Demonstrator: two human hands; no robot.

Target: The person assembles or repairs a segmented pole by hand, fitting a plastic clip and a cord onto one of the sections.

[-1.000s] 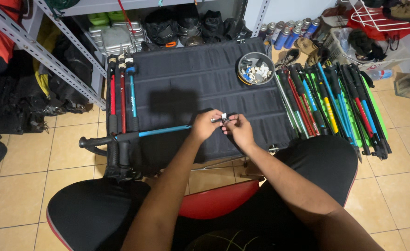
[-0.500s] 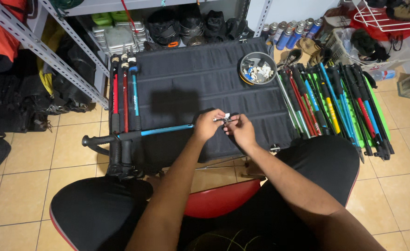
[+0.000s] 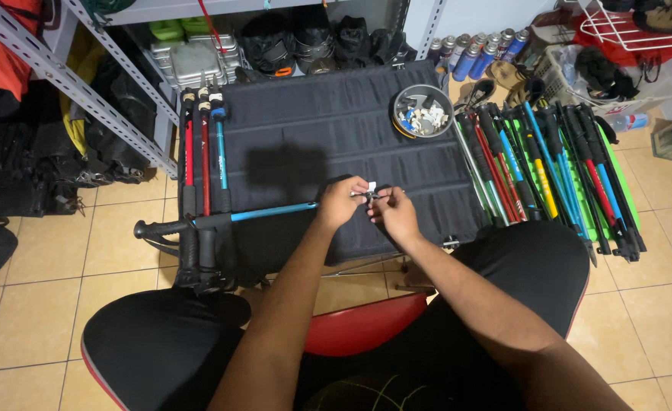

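Note:
A blue trekking pole (image 3: 263, 212) with a black handle lies across the black fabric table (image 3: 328, 122), its handle sticking out over the left edge. My left hand (image 3: 341, 202) grips the pole's inner end. Touching it from the right, my right hand (image 3: 394, 211) pinches a small white and metal part (image 3: 370, 190) at that end. Three more poles, two red and one blue (image 3: 202, 152), lie side by side on the table's left part. A round grey bowl (image 3: 419, 112) of small white pieces sits at the table's far right corner.
Many coloured trekking poles (image 3: 549, 171) lie on a green mat on the floor to the right. A metal shelf (image 3: 69, 84) with bags and boxes stands behind and to the left. Gas canisters (image 3: 473, 52) and a white wire rack (image 3: 625, 27) are at the back right. I sit on a red stool (image 3: 362, 323).
Both hands stay at the pole's end with only small finger movements. The pole and the other things have not moved.

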